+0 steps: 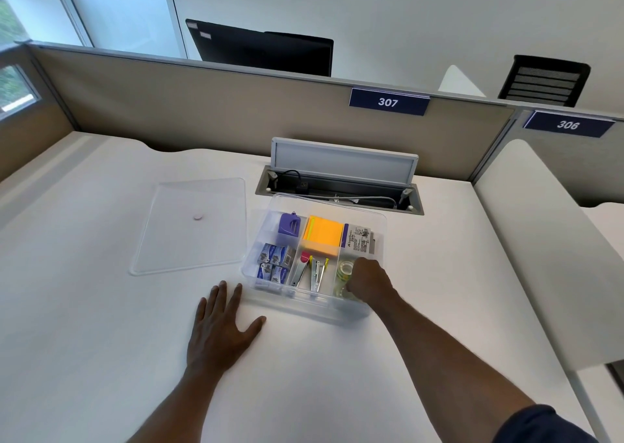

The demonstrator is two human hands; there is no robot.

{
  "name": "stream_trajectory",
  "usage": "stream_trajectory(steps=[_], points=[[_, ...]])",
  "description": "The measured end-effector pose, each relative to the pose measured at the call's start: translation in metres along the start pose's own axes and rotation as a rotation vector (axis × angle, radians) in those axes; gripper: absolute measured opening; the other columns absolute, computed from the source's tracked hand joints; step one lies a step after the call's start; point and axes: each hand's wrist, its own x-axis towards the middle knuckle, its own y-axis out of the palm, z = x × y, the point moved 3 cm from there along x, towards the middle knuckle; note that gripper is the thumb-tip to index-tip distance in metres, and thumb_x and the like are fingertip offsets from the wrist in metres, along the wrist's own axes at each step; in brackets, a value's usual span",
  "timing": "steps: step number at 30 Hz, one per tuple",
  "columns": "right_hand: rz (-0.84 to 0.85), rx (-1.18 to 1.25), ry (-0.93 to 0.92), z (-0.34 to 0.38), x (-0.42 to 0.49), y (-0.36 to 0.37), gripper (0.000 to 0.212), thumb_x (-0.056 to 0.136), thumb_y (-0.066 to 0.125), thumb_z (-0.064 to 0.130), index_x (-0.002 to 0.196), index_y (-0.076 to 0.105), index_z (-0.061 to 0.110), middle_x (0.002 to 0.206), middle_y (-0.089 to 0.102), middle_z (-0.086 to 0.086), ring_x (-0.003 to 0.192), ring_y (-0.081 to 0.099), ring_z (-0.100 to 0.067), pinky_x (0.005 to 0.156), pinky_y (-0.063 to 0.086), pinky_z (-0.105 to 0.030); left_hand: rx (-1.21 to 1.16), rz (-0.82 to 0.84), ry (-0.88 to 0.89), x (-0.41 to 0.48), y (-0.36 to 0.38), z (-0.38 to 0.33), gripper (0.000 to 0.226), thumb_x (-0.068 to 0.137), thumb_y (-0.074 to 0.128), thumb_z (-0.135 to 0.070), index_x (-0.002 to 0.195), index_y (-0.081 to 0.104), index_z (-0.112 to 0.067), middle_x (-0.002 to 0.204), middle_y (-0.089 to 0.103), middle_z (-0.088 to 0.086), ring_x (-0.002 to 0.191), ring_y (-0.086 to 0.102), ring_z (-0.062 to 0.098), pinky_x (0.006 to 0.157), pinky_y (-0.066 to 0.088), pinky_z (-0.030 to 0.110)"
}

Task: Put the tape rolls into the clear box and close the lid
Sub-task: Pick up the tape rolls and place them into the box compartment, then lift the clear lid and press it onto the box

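Observation:
The clear box [266, 287] stands open on the white desk, split into compartments. In its near right compartment lie clear tape rolls [345, 268], one at the back and another nearer the front wall. My right hand [368, 279] reaches into that compartment with fingers curled down on the tape rolls; the exact grip is hidden under the hand. My left hand [221, 327] lies flat on the desk just left of the box, fingers spread, holding nothing. The clear lid [192, 226] lies flat on the desk left of the box.
Other compartments hold a purple dispenser [289, 226], orange sticky notes [323, 235], staple boxes [275, 262], staplers [317, 272] and a labelled pack [360, 240]. Behind the box an open cable hatch [341, 179] sits in the desk. A beige partition [202, 105] bounds the back.

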Motion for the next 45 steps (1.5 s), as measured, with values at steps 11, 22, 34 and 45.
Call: stream_trajectory(steps=[11, 22, 34, 45], points=[[0.054, 0.052, 0.004, 0.002, 0.000, -0.002, 0.024, 0.076, 0.059, 0.000, 0.100, 0.064, -0.005, 0.103, 0.070, -0.022, 0.093, 0.069, -0.035, 0.064, 0.047, -0.027, 0.003, 0.002, 0.018, -0.001, -0.003, -0.002, 0.081, 0.077, 0.027, -0.079, 0.146, 0.029, -0.037, 0.160, 0.018, 0.010, 0.148, 0.012, 0.022, 0.121, 0.009, 0.040], [-0.244, 0.150, -0.112, 0.044, -0.001, -0.039, 0.015, 0.080, 0.052, 0.004, 0.086, 0.064, -0.003, 0.090, 0.069, -0.023, 0.086, 0.066, -0.038, 0.061, 0.044, -0.028, -0.041, 0.028, -0.015, -0.002, -0.005, -0.001, 0.094, 0.077, 0.029, -0.078, 0.150, 0.021, -0.019, 0.161, 0.016, 0.005, 0.149, 0.008, 0.017, 0.122, 0.005, 0.036], [-0.188, 0.402, -0.233, 0.178, 0.007, -0.018, 0.014, 0.081, 0.054, 0.012, 0.073, 0.062, 0.003, 0.082, 0.070, -0.018, 0.075, 0.059, -0.031, 0.061, 0.034, -0.026, -0.537, -0.270, -0.395, 0.049, -0.073, 0.050, 0.034, 0.088, 0.061, -0.027, 0.119, 0.061, -0.013, 0.126, 0.062, 0.009, 0.119, 0.054, 0.030, 0.099, 0.044, 0.042], [0.020, 0.308, -0.061, 0.286, 0.029, 0.052, 0.032, 0.089, 0.049, 0.014, 0.114, 0.050, -0.007, 0.122, 0.055, -0.027, 0.117, 0.052, -0.040, 0.096, 0.045, -0.038, -0.320, -0.048, -0.656, 0.123, -0.093, 0.155, 0.060, 0.084, 0.059, -0.043, 0.128, 0.047, -0.003, 0.136, 0.047, 0.023, 0.125, 0.041, 0.042, 0.101, 0.038, 0.051]])
